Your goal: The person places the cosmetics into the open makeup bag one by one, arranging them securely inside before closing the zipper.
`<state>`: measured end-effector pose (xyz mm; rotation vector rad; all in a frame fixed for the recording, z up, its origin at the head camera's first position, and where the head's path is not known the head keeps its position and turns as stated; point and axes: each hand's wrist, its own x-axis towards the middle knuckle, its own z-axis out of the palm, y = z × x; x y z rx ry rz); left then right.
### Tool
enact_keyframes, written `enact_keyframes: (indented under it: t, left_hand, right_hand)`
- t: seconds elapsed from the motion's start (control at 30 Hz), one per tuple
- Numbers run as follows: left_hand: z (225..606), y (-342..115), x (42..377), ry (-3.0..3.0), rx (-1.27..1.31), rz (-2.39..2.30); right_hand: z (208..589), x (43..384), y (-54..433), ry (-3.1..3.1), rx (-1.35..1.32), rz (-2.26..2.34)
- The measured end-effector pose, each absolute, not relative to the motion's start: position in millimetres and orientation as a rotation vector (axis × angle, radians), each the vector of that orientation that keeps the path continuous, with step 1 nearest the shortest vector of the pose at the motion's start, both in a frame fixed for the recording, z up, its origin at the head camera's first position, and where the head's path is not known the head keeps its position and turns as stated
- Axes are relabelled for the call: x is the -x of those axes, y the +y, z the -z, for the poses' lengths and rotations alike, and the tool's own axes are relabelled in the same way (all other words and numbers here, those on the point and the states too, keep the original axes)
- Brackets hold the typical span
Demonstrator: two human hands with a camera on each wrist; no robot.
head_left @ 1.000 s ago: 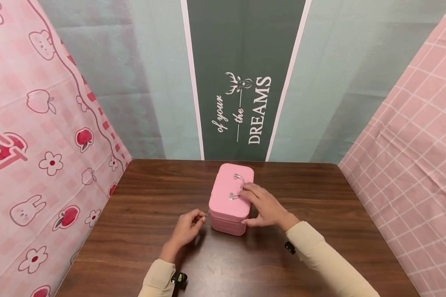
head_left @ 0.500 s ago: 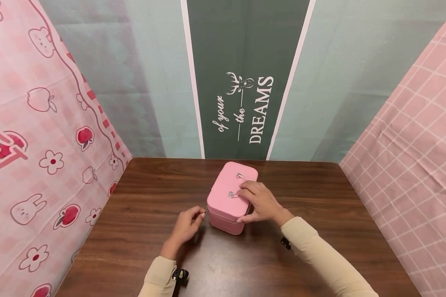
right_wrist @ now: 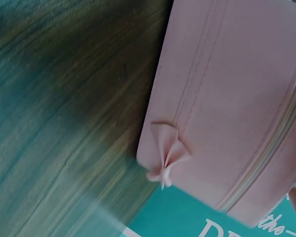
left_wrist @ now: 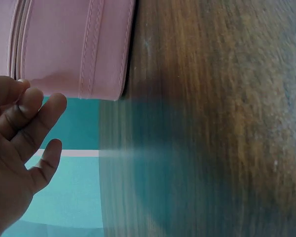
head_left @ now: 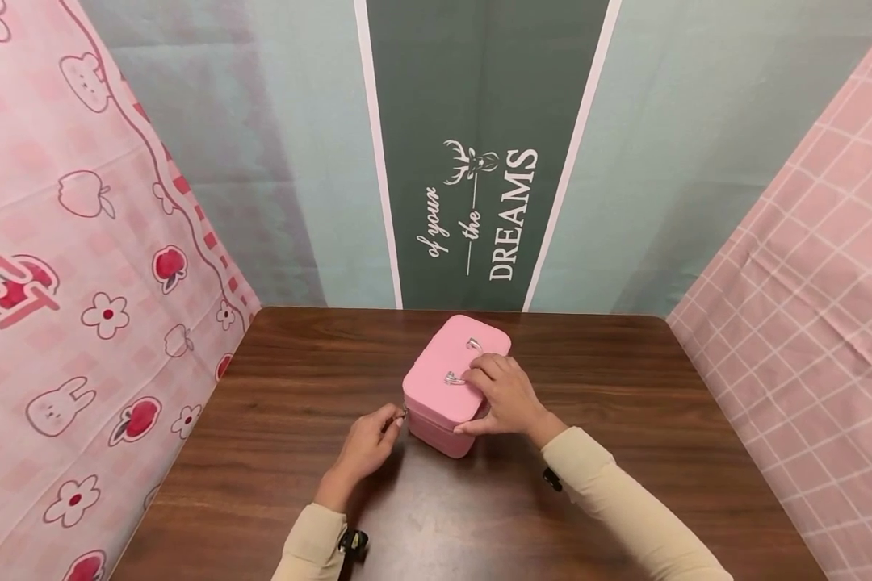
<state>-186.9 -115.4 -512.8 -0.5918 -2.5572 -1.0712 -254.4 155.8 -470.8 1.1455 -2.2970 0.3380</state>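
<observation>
A pink vanity case [head_left: 446, 367] with a silver handle [head_left: 452, 378] on its lid stands at the middle of the table. At its near left corner my left hand [head_left: 366, 440] pinches the small zipper pull [head_left: 404, 411] between thumb and forefinger. In the left wrist view, those fingertips sit right at the zipper line [left_wrist: 18, 47]. My right hand [head_left: 507, 397] grips the lid, fingers over the top beside the handle and thumb on the near edge. The right wrist view shows the case's side with its zipper [right_wrist: 266, 158] and a pink bow [right_wrist: 167, 150]; the right hand is mostly out of that view.
The brown wooden table [head_left: 298, 363] reaches back to a green and teal curtain [head_left: 320, 161] with white lettering. A pink patterned cloth [head_left: 102, 242] hangs on the left and a pink checked cloth [head_left: 807, 266] on the right.
The case has turned slightly, its far end shifting right and its near end left, with my right hand moving along on the lid. My left hand stays at the near left corner.
</observation>
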Motion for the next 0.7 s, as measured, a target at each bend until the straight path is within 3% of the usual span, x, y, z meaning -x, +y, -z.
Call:
enact_keyframes:
  t: [0.43,0.7]
  left_hand:
    - [517.3,-110.5,184.6,-2.506,0.679,1.138]
    - [520.6,-112.4,184.5,-2.469,0.7,1.198]
  right_hand:
    - [479.3,224.1,117.5,-2.318,-0.674,-0.234]
    - [482.4,219.3,113.6,-2.344,-0.6,-0.238]
